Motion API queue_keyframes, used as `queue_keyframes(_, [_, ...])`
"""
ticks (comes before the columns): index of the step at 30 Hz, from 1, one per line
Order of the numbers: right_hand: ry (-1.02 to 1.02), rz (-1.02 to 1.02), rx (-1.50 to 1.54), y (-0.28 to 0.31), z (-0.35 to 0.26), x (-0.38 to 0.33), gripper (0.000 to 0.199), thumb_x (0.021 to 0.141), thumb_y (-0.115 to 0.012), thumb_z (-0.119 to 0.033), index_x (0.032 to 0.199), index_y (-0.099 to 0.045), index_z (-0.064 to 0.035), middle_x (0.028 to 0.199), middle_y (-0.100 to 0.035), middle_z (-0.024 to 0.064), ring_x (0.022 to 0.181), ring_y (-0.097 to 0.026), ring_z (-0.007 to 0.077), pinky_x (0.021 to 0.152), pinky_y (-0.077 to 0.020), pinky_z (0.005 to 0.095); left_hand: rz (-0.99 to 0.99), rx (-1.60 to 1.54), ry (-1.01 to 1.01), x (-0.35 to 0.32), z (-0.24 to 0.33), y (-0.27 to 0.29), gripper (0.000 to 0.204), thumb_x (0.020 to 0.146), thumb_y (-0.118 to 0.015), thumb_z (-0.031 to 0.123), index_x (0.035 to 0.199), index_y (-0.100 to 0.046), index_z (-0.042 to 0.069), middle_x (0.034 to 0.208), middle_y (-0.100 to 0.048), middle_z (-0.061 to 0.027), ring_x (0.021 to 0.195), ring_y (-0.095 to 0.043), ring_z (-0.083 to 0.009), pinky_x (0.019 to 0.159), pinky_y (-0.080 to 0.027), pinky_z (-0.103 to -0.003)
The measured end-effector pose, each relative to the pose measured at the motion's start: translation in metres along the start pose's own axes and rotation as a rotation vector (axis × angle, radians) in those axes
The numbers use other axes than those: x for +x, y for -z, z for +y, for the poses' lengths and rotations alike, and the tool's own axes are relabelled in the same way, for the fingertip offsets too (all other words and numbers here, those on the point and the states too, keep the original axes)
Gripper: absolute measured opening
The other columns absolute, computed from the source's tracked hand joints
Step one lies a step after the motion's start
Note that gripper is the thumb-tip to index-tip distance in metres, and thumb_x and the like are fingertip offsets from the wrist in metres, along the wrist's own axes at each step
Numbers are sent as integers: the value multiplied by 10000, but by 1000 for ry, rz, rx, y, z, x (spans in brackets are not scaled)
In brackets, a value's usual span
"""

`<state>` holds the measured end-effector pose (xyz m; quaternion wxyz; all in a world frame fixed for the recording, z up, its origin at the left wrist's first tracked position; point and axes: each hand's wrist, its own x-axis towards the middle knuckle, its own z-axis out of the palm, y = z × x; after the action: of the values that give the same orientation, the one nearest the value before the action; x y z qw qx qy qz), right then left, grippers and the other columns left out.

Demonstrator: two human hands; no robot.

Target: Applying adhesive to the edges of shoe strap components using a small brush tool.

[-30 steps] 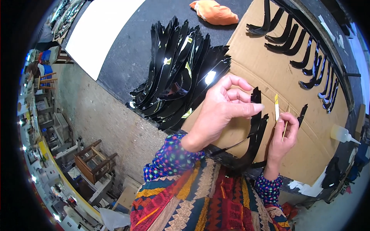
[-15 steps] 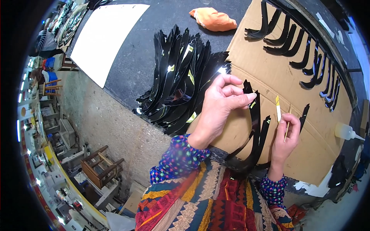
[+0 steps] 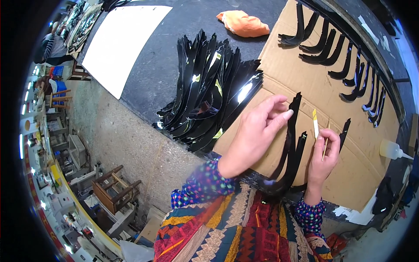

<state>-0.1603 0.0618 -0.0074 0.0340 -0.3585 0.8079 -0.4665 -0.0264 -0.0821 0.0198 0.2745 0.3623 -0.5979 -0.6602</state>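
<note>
A curved black strip (image 3: 289,142) with a jagged end stands pinched near its upper end by the thumb and fingers of my left hand (image 3: 255,135). Close beside it, another curved black strip (image 3: 297,162) reaches down toward my lap. My right hand (image 3: 324,155) is closed on a thin tan stick (image 3: 328,124) and a narrow yellow-and-white strip (image 3: 315,124), both pointing up. Just right of that hand, part of a further black strip (image 3: 345,133) shows on the cardboard sheet (image 3: 362,168). To the left of my left hand lies a heap of glossy black strips (image 3: 205,87).
Several curved black strips (image 3: 323,50) lie in a row along the cardboard's far right edge. An orange cloth bundle (image 3: 243,23) and a white sheet (image 3: 124,46) rest on the dark table. A squeeze bottle (image 3: 389,149) lies at right; a wooden stool (image 3: 114,188) is on the floor.
My left hand has shifted slightly right and down, and the black strip at its fingertips has moved right and turned. My right hand stays nearly where it was.
</note>
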Motion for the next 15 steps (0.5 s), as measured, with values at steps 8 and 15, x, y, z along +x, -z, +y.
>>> queue_keyframes(8, [10, -1, -2, 2, 1, 0, 118, 882, -543, 28, 989, -571, -12, 956, -583, 61, 767, -504, 137, 656, -403, 258, 445, 910, -519, 8, -1, 27, 248, 821, -679, 30, 1058, -609, 20, 975, -593, -137, 880, -557, -281, 767, -470, -372])
queue_keyframes(15, [7, -1, 14, 1, 3, 0, 110, 885, -546, 26, 985, -570, -14, 944, -576, 46, 727, -469, 118, 627, -378, 245, 416, 1059, -316, 12, -1, 20, 255, 835, -674, 91, 1044, -545, 22, 1009, -534, -139, 898, -552, -326, 774, -476, -416])
